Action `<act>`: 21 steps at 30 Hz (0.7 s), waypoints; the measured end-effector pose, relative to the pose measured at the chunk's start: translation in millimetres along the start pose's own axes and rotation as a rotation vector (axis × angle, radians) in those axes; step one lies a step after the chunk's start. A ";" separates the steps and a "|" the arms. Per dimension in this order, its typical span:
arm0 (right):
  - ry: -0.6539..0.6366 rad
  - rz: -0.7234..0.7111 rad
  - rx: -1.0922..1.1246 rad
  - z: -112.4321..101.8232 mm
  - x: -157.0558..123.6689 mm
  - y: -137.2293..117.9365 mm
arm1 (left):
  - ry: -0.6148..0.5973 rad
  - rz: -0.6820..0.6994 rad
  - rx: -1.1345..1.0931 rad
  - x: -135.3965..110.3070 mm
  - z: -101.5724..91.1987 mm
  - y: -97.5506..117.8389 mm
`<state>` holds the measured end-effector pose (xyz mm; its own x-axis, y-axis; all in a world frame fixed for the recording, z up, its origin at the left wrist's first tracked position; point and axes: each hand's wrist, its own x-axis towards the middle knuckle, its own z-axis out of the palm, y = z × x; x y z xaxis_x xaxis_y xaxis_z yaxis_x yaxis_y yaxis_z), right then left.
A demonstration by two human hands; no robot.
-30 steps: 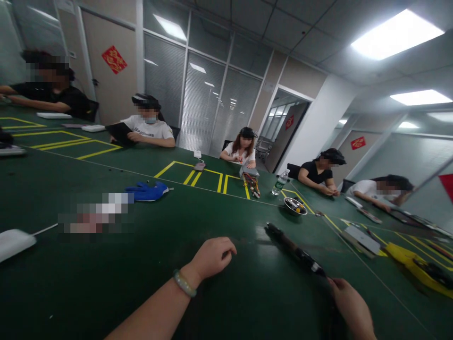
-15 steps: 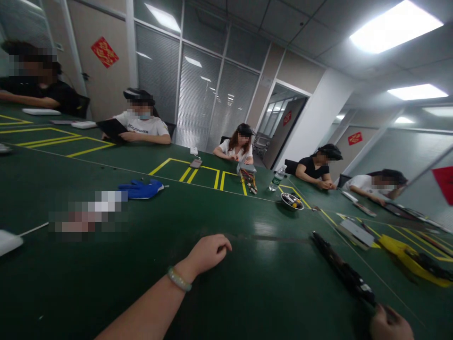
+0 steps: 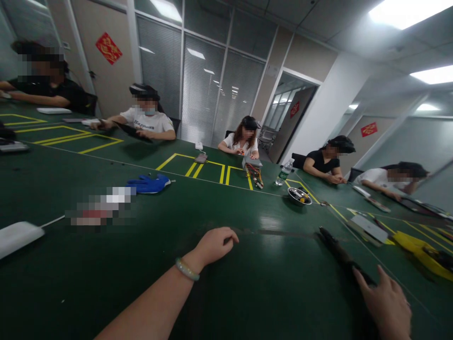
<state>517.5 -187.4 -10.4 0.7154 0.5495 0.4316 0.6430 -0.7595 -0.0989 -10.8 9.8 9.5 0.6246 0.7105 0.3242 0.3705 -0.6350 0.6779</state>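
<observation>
My left hand [image 3: 215, 245] rests on the green table [image 3: 106, 283] with its fingers curled into a loose fist, a pale bead bracelet [image 3: 187, 269] on the wrist. Nothing shows inside it. My right hand [image 3: 387, 302] is at the lower right with its fingers spread. The fingertips lie at the near end of a long black object [image 3: 338, 252] that lies flat on the table, pointing away to the upper left.
Beyond my hands are a metal bowl [image 3: 299, 196], a water bottle [image 3: 284, 172] and a blue glove [image 3: 150, 184]. A white device [image 3: 17, 236] sits at the left, a yellow object [image 3: 421, 252] and a grey flat item [image 3: 370, 227] at the right. Several people sit along the far edge.
The black object has swung to the right across the table with my right hand. That hand was closed on its near end and now has its fingers spread. My left hand stayed put.
</observation>
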 end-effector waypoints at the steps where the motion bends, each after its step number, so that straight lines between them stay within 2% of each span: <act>1: -0.070 0.002 0.010 3.5 5.5 -0.7 | 0.009 -0.003 -0.003 0.5 -0.2 -0.1; 3: -0.178 0.013 0.023 10.5 12.7 -1.1 | 0.033 -0.019 -0.014 1.4 -1.0 -0.1; 5: -0.223 0.034 0.027 16.8 16.2 0.6 | 0.058 -0.055 -0.035 2.2 -2.0 0.0; 8: -0.218 0.048 0.041 24.7 18.4 5.6 | 0.101 -0.120 -0.093 3.9 -2.1 -1.4; 12: -0.168 0.008 0.033 29.3 17.8 8.3 | 0.215 -0.182 -0.153 7.6 0.4 -6.7; 18: -0.155 -0.018 0.038 16.5 4.7 -1.5 | 0.386 -0.233 -0.233 12.0 3.8 -16.1; 21: -0.155 -0.042 0.086 6.5 -8.8 -19.5 | 0.465 -0.241 -0.254 12.0 3.9 -18.0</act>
<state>500.4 -175.2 -18.1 0.7165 0.6327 0.2939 0.6898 -0.7054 -0.1630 -7.4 28.6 -1.4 0.1545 0.9208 0.3582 0.2524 -0.3873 0.8868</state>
